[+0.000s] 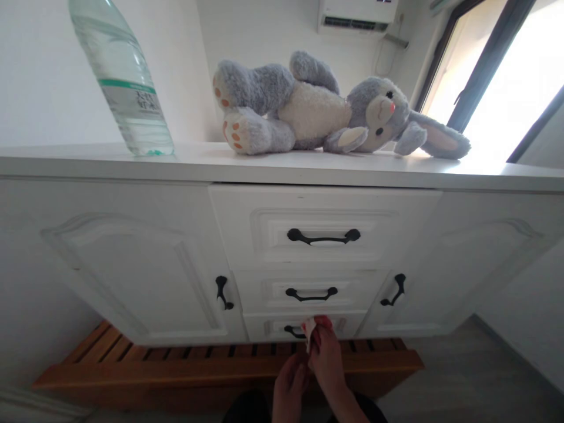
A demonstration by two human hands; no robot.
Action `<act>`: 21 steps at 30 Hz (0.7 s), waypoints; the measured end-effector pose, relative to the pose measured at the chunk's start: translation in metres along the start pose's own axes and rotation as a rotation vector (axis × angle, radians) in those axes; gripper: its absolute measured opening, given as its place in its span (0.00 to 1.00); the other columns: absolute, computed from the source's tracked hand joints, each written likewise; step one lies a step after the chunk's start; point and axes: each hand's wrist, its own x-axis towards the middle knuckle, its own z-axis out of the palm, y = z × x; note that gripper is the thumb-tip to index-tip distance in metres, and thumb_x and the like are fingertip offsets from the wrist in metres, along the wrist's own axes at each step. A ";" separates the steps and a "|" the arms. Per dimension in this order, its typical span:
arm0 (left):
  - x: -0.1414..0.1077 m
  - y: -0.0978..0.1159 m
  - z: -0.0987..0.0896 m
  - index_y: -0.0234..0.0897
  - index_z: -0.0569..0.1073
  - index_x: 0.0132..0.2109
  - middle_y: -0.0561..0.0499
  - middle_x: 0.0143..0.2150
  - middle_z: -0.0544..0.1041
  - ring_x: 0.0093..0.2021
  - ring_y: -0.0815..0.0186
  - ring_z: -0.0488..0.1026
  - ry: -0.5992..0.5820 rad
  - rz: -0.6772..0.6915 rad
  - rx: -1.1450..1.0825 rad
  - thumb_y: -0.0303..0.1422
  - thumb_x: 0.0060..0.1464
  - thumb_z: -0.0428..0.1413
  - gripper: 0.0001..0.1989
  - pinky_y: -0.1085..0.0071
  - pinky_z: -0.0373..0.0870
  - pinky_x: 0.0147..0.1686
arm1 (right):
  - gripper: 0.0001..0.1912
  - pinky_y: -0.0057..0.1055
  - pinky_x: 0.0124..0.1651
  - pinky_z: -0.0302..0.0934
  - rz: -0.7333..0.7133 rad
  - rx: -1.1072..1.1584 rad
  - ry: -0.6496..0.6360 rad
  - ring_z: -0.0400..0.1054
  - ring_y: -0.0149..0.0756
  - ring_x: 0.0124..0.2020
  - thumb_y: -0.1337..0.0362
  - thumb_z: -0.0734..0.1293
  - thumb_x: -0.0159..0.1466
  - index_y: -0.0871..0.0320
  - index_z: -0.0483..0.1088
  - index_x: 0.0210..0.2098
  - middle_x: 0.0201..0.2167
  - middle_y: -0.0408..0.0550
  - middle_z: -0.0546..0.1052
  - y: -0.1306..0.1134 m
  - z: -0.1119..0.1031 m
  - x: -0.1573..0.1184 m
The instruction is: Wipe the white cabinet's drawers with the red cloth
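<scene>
My right hand [326, 355] reaches to the bottom drawer [348, 325] of a white cabinet and pinches a small red and white cloth [312, 326] against the drawer's black handle [291, 332]. Just below and to the left of it, my left hand [288, 386] has its fingers curled, touching the right hand near the thumb; nothing shows in it. The middle drawer [264, 291] and the top drawer [247, 226] above are closed, each with a black handle.
On the cabinet top [308, 167] lie a grey and white plush rabbit [317, 111] and a large clear water bottle [126, 82]. Cabinet doors [132, 264] flank the drawers. A slatted wooden platform [198, 370] sits under the cabinet. A window [506, 70] is at the right.
</scene>
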 end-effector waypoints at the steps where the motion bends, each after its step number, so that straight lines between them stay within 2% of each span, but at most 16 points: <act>1: 0.002 0.003 -0.003 0.39 0.82 0.36 0.39 0.44 0.85 0.45 0.51 0.82 0.039 0.008 0.016 0.42 0.25 0.75 0.26 0.60 0.79 0.44 | 0.17 0.45 0.59 0.59 -0.078 -0.139 -0.065 0.72 0.53 0.51 0.71 0.62 0.58 0.60 0.78 0.43 0.45 0.60 0.80 -0.001 0.008 0.002; 3: 0.003 0.018 -0.009 0.38 0.82 0.34 0.40 0.40 0.85 0.42 0.53 0.81 0.066 0.069 0.060 0.43 0.26 0.74 0.24 0.61 0.79 0.43 | 0.20 0.47 0.61 0.56 -0.177 -0.370 -0.197 0.70 0.53 0.53 0.74 0.59 0.61 0.62 0.78 0.46 0.47 0.62 0.79 -0.008 0.028 0.004; 5: 0.000 0.042 -0.007 0.37 0.82 0.33 0.42 0.36 0.85 0.39 0.54 0.81 0.081 0.147 0.106 0.45 0.29 0.72 0.22 0.61 0.78 0.41 | 0.20 0.44 0.58 0.58 -0.230 -0.489 -0.319 0.71 0.51 0.52 0.74 0.58 0.62 0.61 0.77 0.48 0.48 0.60 0.80 -0.016 0.045 0.005; 7: -0.007 0.068 0.008 0.37 0.81 0.32 0.45 0.33 0.84 0.38 0.55 0.80 0.119 0.248 0.154 0.46 0.31 0.71 0.21 0.62 0.77 0.41 | 0.19 0.41 0.55 0.60 -0.297 -0.526 -0.406 0.71 0.49 0.52 0.74 0.59 0.63 0.60 0.76 0.49 0.48 0.58 0.80 -0.020 0.049 0.007; 9: -0.019 0.094 0.034 0.37 0.82 0.34 0.46 0.34 0.84 0.40 0.57 0.79 0.100 0.324 0.170 0.45 0.36 0.69 0.19 0.65 0.76 0.43 | 0.20 0.41 0.56 0.60 -0.324 -0.542 -0.401 0.70 0.51 0.54 0.74 0.59 0.63 0.60 0.76 0.50 0.49 0.59 0.80 -0.016 0.039 0.009; 11: -0.031 0.116 0.066 0.38 0.82 0.39 0.46 0.42 0.85 0.43 0.60 0.79 0.008 0.268 0.066 0.40 0.40 0.69 0.17 0.67 0.75 0.44 | 0.22 0.44 0.59 0.58 -0.291 -0.511 -0.342 0.70 0.53 0.55 0.75 0.57 0.63 0.62 0.77 0.50 0.50 0.62 0.79 -0.008 0.019 0.012; 12: -0.035 0.126 0.082 0.39 0.82 0.40 0.46 0.45 0.85 0.41 0.61 0.79 -0.069 0.178 -0.058 0.38 0.41 0.69 0.17 0.67 0.76 0.43 | 0.22 0.45 0.60 0.58 -0.259 -0.461 -0.309 0.71 0.53 0.54 0.76 0.57 0.62 0.63 0.78 0.48 0.49 0.63 0.79 -0.005 0.007 0.013; 15: -0.041 0.143 0.119 0.39 0.80 0.39 0.50 0.39 0.83 0.34 0.64 0.79 -0.242 -0.051 -0.398 0.34 0.44 0.68 0.13 0.69 0.75 0.31 | 0.18 0.46 0.58 0.61 -0.147 -0.148 -0.247 0.73 0.53 0.51 0.72 0.60 0.58 0.59 0.80 0.41 0.44 0.61 0.81 0.000 -0.033 0.012; 18: -0.040 0.143 0.128 0.39 0.78 0.39 0.54 0.32 0.81 0.28 0.69 0.76 -0.248 -0.077 -0.464 0.37 0.46 0.69 0.13 0.72 0.72 0.26 | 0.13 0.46 0.49 0.67 0.114 0.267 -0.208 0.76 0.53 0.41 0.65 0.66 0.50 0.54 0.81 0.33 0.35 0.56 0.83 -0.005 -0.083 0.004; 21: -0.050 0.126 0.113 0.37 0.77 0.37 0.53 0.32 0.82 0.26 0.71 0.75 -0.209 -0.012 -0.401 0.42 0.41 0.71 0.19 0.73 0.73 0.28 | 0.14 0.47 0.42 0.69 0.420 0.619 -0.199 0.77 0.55 0.36 0.59 0.71 0.44 0.54 0.81 0.31 0.32 0.58 0.82 -0.018 -0.151 -0.013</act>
